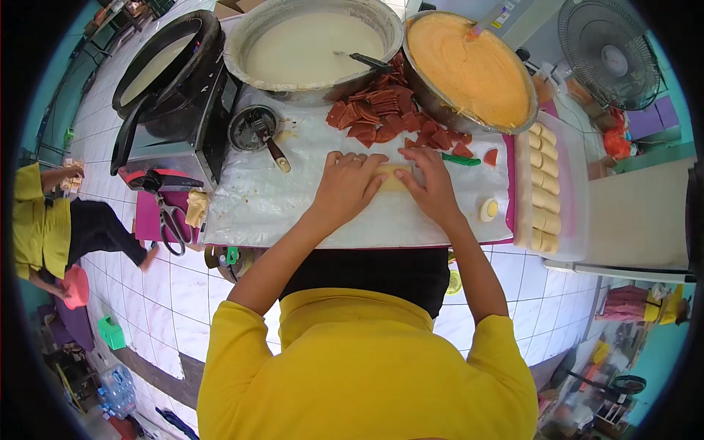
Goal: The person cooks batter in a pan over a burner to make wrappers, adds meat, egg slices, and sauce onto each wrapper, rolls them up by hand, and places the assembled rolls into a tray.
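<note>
Yellow wrap (394, 181) lies between our left hand (348, 182) and right hand (430, 183), likely for steadying; we cannot tell if either grips.

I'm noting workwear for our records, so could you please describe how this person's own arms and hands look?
The left sleeve and right sleeve of the shirt are plain yellow and end near the elbows. The forearms are uncovered, with no watch or bracelet showing. The left hand and right hand are ungloved; what looks like a thin ring sits on a left finger.
</note>
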The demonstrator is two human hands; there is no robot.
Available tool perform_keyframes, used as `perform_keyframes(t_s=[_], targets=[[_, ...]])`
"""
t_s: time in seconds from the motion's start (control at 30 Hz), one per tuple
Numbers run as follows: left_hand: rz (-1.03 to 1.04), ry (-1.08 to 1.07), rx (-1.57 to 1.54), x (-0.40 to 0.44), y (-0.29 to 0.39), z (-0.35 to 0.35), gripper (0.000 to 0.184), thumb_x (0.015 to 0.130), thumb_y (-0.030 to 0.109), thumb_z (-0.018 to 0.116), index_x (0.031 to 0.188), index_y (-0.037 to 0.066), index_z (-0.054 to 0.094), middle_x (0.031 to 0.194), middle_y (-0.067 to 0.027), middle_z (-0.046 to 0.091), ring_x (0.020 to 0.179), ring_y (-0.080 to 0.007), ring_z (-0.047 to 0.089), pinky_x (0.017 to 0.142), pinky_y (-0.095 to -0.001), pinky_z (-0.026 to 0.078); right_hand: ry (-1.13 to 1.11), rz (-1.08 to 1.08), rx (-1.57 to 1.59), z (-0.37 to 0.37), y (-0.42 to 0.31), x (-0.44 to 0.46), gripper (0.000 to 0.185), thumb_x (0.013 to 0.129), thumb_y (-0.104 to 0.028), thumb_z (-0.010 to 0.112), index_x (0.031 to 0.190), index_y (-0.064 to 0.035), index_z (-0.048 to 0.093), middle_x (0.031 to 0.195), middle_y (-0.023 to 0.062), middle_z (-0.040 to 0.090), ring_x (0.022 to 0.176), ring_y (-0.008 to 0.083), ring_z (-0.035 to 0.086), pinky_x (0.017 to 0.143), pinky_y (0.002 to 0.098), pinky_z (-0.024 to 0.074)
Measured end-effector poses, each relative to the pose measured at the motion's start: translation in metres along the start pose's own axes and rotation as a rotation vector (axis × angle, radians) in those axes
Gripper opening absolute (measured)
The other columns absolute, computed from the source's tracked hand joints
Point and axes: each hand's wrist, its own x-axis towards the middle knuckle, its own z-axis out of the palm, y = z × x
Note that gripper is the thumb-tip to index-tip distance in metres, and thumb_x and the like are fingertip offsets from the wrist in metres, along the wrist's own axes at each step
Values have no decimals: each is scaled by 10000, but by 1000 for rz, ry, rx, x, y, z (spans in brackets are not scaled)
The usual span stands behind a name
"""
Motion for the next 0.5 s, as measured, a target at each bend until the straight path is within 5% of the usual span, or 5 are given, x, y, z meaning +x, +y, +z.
perform_keyframes(t_s=[0.1, 0.23, 0.5], targets=[[85, 180, 63, 5, -6, 2, 492, 826, 391, 707, 1235, 140, 600, 1139, -72, 577, 1059, -247, 543, 887, -429, 346, 14, -22, -29, -6, -1, 7, 480, 784, -225, 764, 1209, -63, 610, 1129, 118, 579, 1070, 304, 529, 942, 414, 430], [139, 158, 33, 4, -9, -2, 533, 781, 412, 744, 1228, 154, 610, 1104, -62, 574, 1077, -234, 529, 885, -426, 337, -55, -238, -189, -16, -1, 8, 565, 725, -182, 809, 1240, -78, 600, 1213, 113, 589, 1076, 300, 529, 975, 411, 412], [107, 56, 95, 8, -5, -4, 471, 723, 403, 797, 1117, 173, 678, 1045, -24, 575, 1052, -193, 532, 898, -427, 324, -267, -160, -163, -25, -2, 16, 444, 695, -176, 820, 1104, -85, 675, 1118, 61, 657, 1106, 290, 526, 1007, 419, 396]])
